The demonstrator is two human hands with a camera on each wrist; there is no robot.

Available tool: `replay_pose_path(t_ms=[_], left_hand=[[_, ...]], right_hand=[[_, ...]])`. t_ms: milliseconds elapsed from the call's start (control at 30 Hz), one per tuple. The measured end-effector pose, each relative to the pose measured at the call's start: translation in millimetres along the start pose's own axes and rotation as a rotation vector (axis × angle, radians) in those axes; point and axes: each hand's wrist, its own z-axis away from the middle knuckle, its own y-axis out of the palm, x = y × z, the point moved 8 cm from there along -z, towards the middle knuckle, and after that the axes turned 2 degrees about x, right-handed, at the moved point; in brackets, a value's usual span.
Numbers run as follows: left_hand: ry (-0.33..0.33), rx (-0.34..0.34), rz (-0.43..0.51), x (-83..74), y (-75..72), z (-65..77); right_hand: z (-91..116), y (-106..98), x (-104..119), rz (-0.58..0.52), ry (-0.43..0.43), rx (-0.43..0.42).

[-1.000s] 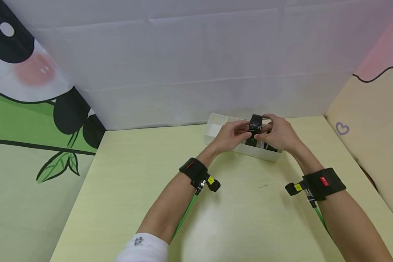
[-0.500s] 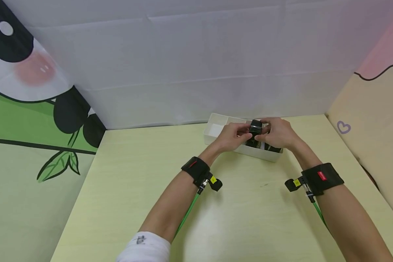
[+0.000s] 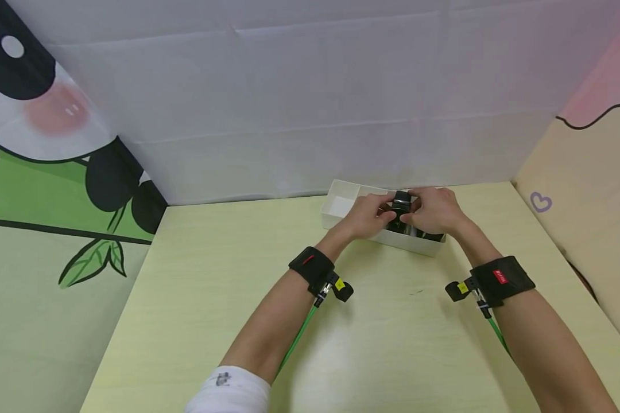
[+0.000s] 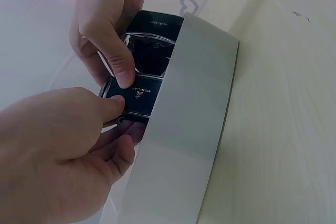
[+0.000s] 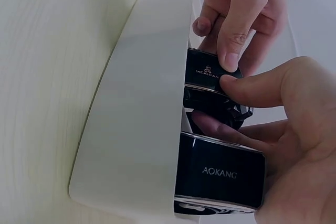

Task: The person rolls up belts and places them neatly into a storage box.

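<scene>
Between my two hands is a rolled black belt (image 3: 401,205), its glossy buckle (image 5: 202,71) lettered MEXICAN. My left hand (image 3: 360,219) pinches it from the left, thumb on the buckle face and fingers behind. From the other side my right hand (image 3: 435,211) pinches it the same way. The belt's lower part is hidden behind the front wall of a long white box (image 3: 408,243). Beside it in the box, toward the right end, stands another rolled black belt with a buckle (image 5: 220,172) lettered AOKANG, close under my right hand.
The box sits at the back of a pale wooden table (image 3: 382,344), near the grey-white backdrop (image 3: 289,115). A divider marks off its left compartment (image 3: 340,205). A printed panel (image 3: 584,212) borders the right side. Green cables (image 3: 297,338) run from the wrist cameras.
Both hands still hold the belt. It has come down lower into the box, and my right hand has dropped slightly with it. The box has stayed in place.
</scene>
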Motion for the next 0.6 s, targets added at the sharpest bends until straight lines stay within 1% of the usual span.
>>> replay_pose_path(t_ms=[100,133,300,333,367,433,500,533,600], left_hand=[[0.004,0.011,0.008,3.4,2.2,-2.9],[0.002,0.011,0.004,1.5,1.7,-2.1],[-0.019,-0.017,-0.026,26.4,15.4,-21.5],[-0.030,-0.024,-0.047,30.3,17.6,-24.8],[-0.036,-0.029,-0.049,31.9,18.2,-26.4],[-0.049,-0.051,-0.069,35.6,20.4,-30.6],[-0.059,-0.069,-0.105,35.8,21.1,-32.5],[-0.062,-0.071,-0.122,34.5,20.7,-32.1],[-0.052,-0.101,-0.122,36.8,18.1,-29.6]], right_hand=[[0,1,0,-0.011,0.004,0.010],[0,1,-1,-0.012,0.004,0.010],[2,0,-4,-0.030,-0.015,-0.005],[3,0,-4,-0.035,-0.027,-0.013],[4,-1,-4,-0.041,-0.040,-0.022],[8,-3,-4,-0.048,-0.070,-0.051],[15,-7,-3,-0.053,-0.089,-0.094],[19,-9,-2,-0.054,-0.097,-0.122],[27,-14,1,-0.055,-0.115,-0.182]])
